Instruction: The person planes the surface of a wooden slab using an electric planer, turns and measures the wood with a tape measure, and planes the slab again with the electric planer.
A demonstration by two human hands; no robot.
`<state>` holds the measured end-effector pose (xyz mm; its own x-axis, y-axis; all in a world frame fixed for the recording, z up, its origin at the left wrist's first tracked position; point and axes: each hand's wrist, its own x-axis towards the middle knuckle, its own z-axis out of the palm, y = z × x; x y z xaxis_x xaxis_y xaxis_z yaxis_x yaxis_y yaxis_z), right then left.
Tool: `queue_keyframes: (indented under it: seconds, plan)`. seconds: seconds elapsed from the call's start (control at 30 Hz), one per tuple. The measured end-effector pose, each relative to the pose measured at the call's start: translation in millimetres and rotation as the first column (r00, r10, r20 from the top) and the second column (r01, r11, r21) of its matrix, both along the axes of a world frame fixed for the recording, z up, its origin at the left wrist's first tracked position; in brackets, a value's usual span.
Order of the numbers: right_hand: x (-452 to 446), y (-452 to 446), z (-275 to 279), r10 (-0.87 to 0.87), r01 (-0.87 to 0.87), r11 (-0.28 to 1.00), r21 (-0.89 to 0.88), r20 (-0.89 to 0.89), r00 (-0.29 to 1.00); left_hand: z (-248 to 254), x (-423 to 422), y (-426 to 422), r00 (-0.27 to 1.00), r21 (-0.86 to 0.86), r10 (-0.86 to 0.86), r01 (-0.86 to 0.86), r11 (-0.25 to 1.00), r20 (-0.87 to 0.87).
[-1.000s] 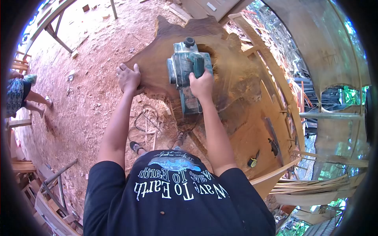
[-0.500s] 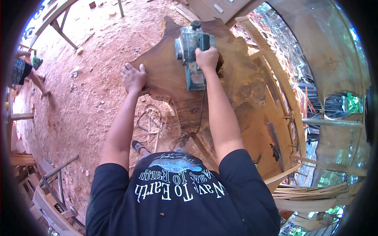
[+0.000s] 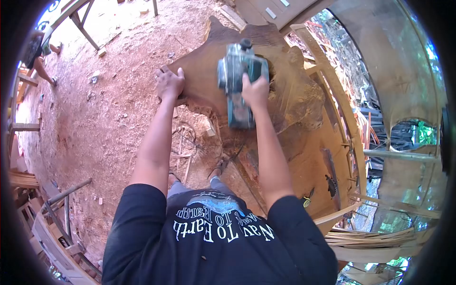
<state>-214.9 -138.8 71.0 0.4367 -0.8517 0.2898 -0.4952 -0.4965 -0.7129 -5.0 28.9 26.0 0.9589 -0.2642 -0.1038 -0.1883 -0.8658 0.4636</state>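
Observation:
A green belt sander rests on a broad brown wooden slab with irregular edges. Wrapped round the sander's handle is my right hand. My left hand lies on the slab's left edge, its fingers apart and holding nothing. The sander's round front knob points away from me, and its body is slightly blurred. A hollow in the slab shows just right of the sander, with rough, knotty wood beyond it.
A tape measure and a dark narrow piece lie on the board at the right. Another person is at the upper left. Thin wooden strips are stacked at the lower right. A cable loops near my feet.
The sander and my right hand moved away from me, then back toward me. My left hand stays at the slab's edge. The other person has moved farther up the view.

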Motion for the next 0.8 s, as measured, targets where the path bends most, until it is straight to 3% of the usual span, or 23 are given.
queue_keyframes:
  seconds: [0.13,0.2,0.23,0.6,0.8]
  plan:
    - [-93.8,118.3,34.3,-0.004,0.006,0.984,0.176,-0.011,1.000,-1.1,0.6,-0.2,1.000,0.002,-0.022,0.022,1.000,0.018]
    - [-130.5,161.0,43.5,-0.014,0.008,0.988,0.156,0.037,0.999,-1.0,-1.2,-2.0,1.000,0.011,-0.019,0.018,1.000,0.024]
    - [-150.2,170.4,38.3,-0.036,0.052,0.938,0.344,-0.053,0.998,-2.4,-0.7,-2.6,1.000,0.020,-0.012,0.012,1.000,0.025]
    - [-62.5,101.4,42.9,-0.080,0.099,0.980,0.172,-0.112,0.990,-14.2,3.1,-3.2,0.995,0.058,-0.026,0.021,0.998,0.094]
    - [-30.1,56.2,39.2,-0.061,0.064,0.990,0.125,-0.031,0.998,-14.4,2.3,-3.8,0.997,0.037,-0.021,0.018,0.999,0.074]
